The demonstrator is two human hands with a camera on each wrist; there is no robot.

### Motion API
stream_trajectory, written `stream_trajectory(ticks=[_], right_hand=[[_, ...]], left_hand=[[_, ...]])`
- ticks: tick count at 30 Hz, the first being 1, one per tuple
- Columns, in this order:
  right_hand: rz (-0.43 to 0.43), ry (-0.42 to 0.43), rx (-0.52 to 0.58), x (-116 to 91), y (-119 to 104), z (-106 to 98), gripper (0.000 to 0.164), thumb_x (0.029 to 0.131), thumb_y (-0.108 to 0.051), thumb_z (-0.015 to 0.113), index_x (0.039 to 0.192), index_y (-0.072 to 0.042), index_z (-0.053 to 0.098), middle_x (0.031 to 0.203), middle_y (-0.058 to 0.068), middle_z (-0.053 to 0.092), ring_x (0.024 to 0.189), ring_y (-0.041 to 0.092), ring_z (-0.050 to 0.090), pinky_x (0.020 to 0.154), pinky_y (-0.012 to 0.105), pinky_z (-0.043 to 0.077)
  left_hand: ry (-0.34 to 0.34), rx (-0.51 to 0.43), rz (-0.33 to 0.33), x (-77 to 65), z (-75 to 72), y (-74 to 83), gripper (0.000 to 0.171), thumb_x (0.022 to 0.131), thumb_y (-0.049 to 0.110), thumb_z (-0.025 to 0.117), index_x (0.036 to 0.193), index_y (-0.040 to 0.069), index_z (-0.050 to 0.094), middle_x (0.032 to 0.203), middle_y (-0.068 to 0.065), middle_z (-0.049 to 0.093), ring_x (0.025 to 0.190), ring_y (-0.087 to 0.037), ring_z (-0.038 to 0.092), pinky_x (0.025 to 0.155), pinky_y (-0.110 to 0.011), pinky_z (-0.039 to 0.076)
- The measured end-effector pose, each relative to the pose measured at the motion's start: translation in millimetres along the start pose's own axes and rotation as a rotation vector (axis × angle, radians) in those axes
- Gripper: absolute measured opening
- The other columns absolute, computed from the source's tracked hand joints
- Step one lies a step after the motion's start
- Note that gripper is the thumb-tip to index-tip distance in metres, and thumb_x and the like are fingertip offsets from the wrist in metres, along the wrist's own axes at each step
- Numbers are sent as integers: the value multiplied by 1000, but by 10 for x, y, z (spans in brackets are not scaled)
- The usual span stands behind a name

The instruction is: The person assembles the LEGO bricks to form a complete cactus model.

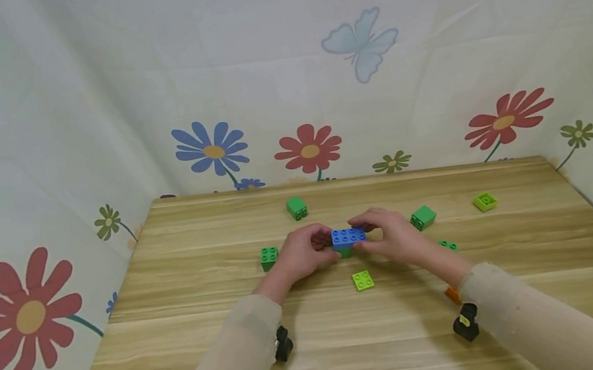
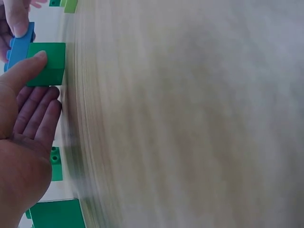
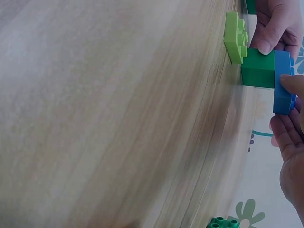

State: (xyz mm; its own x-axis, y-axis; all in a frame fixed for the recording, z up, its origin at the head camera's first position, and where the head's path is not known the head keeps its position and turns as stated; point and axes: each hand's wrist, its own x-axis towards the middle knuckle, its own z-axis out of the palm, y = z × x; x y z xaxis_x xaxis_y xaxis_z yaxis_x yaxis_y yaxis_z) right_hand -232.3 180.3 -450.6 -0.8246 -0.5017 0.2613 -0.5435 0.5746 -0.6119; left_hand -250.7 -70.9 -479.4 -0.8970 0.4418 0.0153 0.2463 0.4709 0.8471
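Note:
A blue eight-stud toy brick (image 1: 349,237) sits on top of a green block (image 2: 51,66) at mid-table, overhanging it to the right. My left hand (image 1: 303,250) holds the green block, its thumb pressed on the near face and fingers behind. With thumb and fingers, my right hand (image 1: 393,235) pinches the blue brick near its right end. The blue brick's studs (image 3: 292,71) face up, away from the wood. Just in front of the pair lies a lime four-stud brick (image 1: 363,280).
Green blocks lie at the back (image 1: 296,207), by my left wrist (image 1: 269,259) and beyond my right hand (image 1: 423,217). Farther right is an overturned lime brick (image 1: 484,201). A green studded piece (image 1: 448,245) and an orange piece (image 1: 453,295) are partly hidden by my right arm.

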Motion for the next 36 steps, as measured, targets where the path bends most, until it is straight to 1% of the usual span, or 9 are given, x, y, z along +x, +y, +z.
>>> stream_trajectory(ticks=[6,13,20,26,30,36], right_hand=[[12,-2,1,2,-1,1,46,93,-12,86,134,1,70,124,13,73,109,28,72,99,48,60],[28,-15,3,-4,11,-4,47,93,-14,85,135,1,70,126,13,73,111,28,72,100,48,60],[28,-16,9,-18,10,-11,47,94,-14,85,135,0,70,126,12,72,111,28,72,100,50,59],[40,-20,2,-7,5,-10,47,94,-15,85,136,-1,70,127,12,72,113,28,72,101,48,59],[36,-20,-4,-7,-6,-20,49,94,-16,85,136,0,69,127,13,72,112,28,71,101,49,59],[38,4,-16,-79,-18,-91,51,93,-14,85,139,1,67,132,16,71,115,34,71,100,52,59]], left_hand=[[-10,9,-17,-8,-16,18,40,91,16,88,127,10,71,124,-3,74,116,-20,70,107,-37,56],[-13,16,-16,-24,-25,68,41,91,15,88,128,9,70,126,-5,73,120,-22,69,107,-38,56],[0,25,-15,-33,-30,102,39,91,14,88,126,9,71,124,-5,74,118,-22,70,106,-38,56],[11,12,-32,-41,-42,105,40,91,17,88,126,10,72,125,-4,74,118,-21,70,106,-38,57],[18,0,-31,-40,-38,91,39,91,16,88,126,11,72,124,-3,74,118,-21,70,106,-38,57],[18,6,-26,-46,-22,89,36,92,15,87,125,10,72,124,-3,74,117,-21,70,105,-37,57]])
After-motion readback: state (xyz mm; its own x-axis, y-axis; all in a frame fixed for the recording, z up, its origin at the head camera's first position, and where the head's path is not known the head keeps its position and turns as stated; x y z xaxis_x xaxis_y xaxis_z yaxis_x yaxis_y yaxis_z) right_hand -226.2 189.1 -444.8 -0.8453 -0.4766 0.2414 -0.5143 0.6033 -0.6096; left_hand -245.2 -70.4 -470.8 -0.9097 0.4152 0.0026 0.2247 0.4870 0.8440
